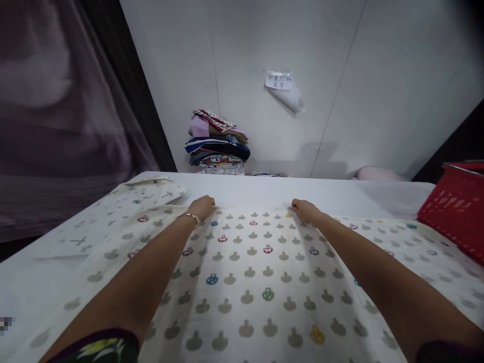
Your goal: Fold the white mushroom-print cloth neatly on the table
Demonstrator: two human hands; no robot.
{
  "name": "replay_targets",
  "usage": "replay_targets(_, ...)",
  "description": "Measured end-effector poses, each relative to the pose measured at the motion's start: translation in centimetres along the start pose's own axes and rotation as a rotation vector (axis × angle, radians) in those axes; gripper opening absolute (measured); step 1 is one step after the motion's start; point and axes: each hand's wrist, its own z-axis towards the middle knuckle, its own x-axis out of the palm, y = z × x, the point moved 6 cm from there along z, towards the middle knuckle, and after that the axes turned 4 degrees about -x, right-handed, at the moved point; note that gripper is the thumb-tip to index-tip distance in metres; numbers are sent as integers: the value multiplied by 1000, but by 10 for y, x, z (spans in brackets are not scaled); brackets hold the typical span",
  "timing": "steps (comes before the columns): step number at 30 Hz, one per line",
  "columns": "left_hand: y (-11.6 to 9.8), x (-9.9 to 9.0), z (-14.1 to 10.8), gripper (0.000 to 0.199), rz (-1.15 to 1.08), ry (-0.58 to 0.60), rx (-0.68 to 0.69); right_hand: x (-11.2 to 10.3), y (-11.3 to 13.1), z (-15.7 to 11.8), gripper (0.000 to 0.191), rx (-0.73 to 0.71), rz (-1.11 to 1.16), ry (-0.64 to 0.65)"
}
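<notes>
A cream cloth printed with grey, red, blue, green and yellow mushroom shapes lies spread over the white table. Both my arms reach forward across it to its far edge. My left hand is closed on that edge, left of the middle, with a bracelet at the wrist. Farther right along the same edge, my right hand is closed on the cloth too. Between the two hands the edge runs nearly straight. The fingertips are turned away and partly hidden.
Another pale patterned cloth lies at the table's left. Behind the white table is a stack of folded fabrics by the wall. A red basket stands on the right. Purplish drapery hangs at left; a handwritten note is on the wall.
</notes>
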Motion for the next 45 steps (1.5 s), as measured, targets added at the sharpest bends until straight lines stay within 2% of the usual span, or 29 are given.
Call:
replay_targets(7,-6,15,3,31,28,-35,-63,10,4,0,26,-21,-23,-63)
replay_targets(12,-13,12,-6,35,46,-103,-90,11,3,-4,29,8,-9,-99)
replay_targets(15,-29,6,-15,43,45,-177,-9,9,4,-6,28,41,-24,-102)
replay_targets(17,-44,7,-22,45,24,-253,149,6,6,-6,28,62,-40,-107)
replay_targets(19,-56,17,-26,45,-8,-236,289,3,8,-6,28,71,-57,-108)
replay_targets(23,-50,44,-21,52,-55,-89,174,-6,6,-18,33,68,-83,-125)
replay_targets(28,-43,50,-17,54,-7,-107,153,-9,-21,-69,44,27,-51,-224)
replay_targets(31,-44,52,-12,57,2,-54,160,2,-50,-89,57,143,-23,-90)
replay_targets(34,-49,48,-13,58,-20,13,146,7,-65,-89,64,226,-2,31)
replay_targets(38,-60,30,-36,53,-10,-3,124,13,-58,-90,61,221,-36,47)
replay_targets(41,-63,16,-67,48,-47,-124,204,24,-60,-104,60,221,-84,-112)
replay_targets(43,-58,18,-90,49,-85,-135,290,38,-64,-109,59,143,-100,-136)
replay_targets(45,-41,27,-111,52,-109,-90,274,51,-70,-110,61,136,-111,-100)
